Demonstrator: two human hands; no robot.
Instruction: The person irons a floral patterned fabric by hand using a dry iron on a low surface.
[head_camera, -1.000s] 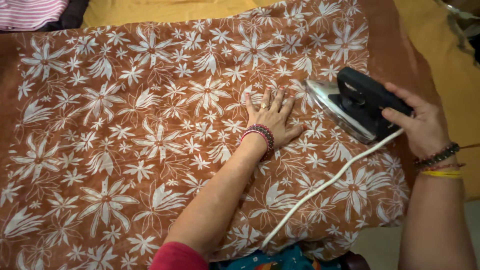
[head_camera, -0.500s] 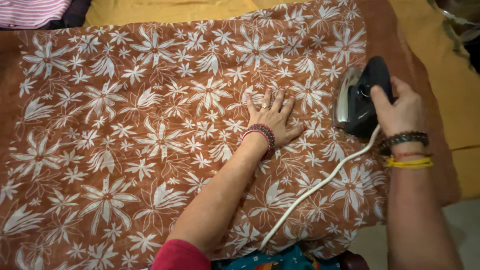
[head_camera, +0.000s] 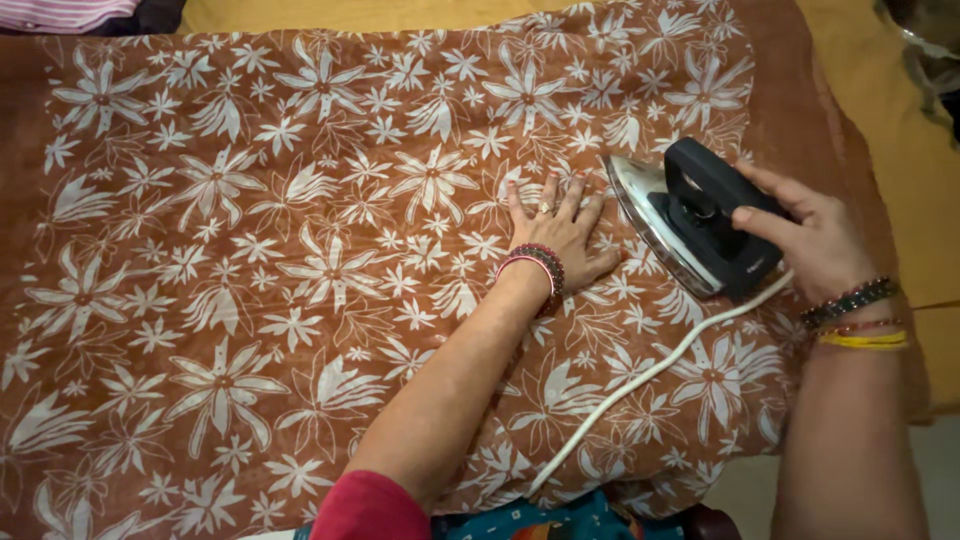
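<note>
A brown cloth (head_camera: 300, 260) printed with white flowers lies spread flat over the surface. My left hand (head_camera: 556, 232) rests palm down on it, fingers spread, with red bangles at the wrist. Just right of that hand sits a black electric iron (head_camera: 690, 220) with a shiny metal soleplate, its tip pointing up-left. My right hand (head_camera: 808, 238) touches the rear of the iron's handle, fingers loosely around it; beaded and yellow bracelets circle that wrist. A white cord (head_camera: 640, 385) runs from the iron down toward the near edge.
A yellow sheet (head_camera: 880, 110) shows beyond the cloth on the right and along the top. A pink striped fabric (head_camera: 70, 12) lies at the top left corner. A metal object (head_camera: 925, 40) is at the top right.
The iron had been tipped up on its side at the right; now it lies closer to my left hand with the soleplate down. My left hand has stayed put.
</note>
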